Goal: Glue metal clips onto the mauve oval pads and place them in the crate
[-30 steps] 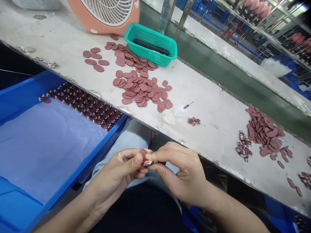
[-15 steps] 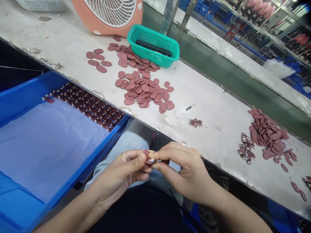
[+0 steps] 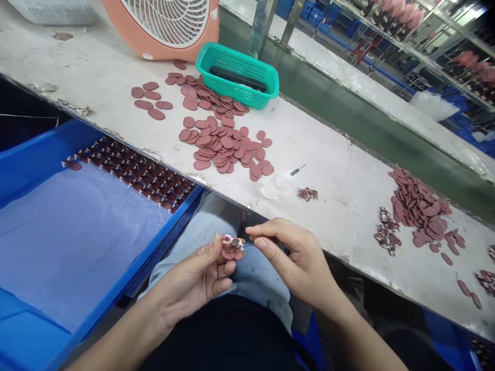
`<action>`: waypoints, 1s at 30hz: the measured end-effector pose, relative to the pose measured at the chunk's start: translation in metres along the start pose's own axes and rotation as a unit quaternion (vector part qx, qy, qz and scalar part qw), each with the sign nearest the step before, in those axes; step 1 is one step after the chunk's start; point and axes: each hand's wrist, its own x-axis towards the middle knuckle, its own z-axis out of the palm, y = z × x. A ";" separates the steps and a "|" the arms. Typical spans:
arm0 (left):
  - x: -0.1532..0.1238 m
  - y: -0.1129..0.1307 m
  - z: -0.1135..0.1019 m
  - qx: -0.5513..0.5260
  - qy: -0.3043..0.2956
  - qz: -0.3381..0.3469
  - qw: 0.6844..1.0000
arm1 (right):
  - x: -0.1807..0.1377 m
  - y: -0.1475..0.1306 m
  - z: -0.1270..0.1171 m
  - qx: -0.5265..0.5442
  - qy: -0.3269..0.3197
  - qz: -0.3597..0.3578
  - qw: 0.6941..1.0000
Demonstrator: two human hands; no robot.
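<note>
Between the thumb and fingers of my left hand [image 3: 207, 265] is a small reddish-brown oval piece [image 3: 229, 251] with a dark and whitish decoration on its top. My right hand [image 3: 288, 257] is just to its right, apart from the piece, thumb and forefinger separated with nothing seen between them. On the table beyond my hands lie a loose pile of flat reddish-brown oval pieces [image 3: 220, 141], a white squeeze bottle with a needle tip [image 3: 276, 184] and a little heap of dark decorations [image 3: 308, 194].
A blue bin [image 3: 93, 314] at the left holds rows of decorated pieces [image 3: 135, 170] on a sheet. A green basket [image 3: 237, 95] and an orange fan [image 3: 174, 51] stand at the back. Another oval pile [image 3: 421, 206] lies at the right along the table.
My right hand has let go of the decorated piece and drawn back to the right. My left hand still holds the piece, now turned so its decoration shows.
</note>
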 end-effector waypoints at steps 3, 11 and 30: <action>0.000 -0.002 -0.003 -0.006 -0.019 0.004 1.000 | 0.001 -0.003 0.005 0.016 -0.003 -0.004 1.000; -0.004 -0.002 0.000 0.017 -0.020 0.021 0.999 | 0.006 -0.002 0.008 0.061 -0.031 0.021 0.997; 0.005 -0.003 -0.001 0.003 0.022 0.015 1.000 | 0.011 0.006 0.014 0.080 -0.030 -0.005 0.996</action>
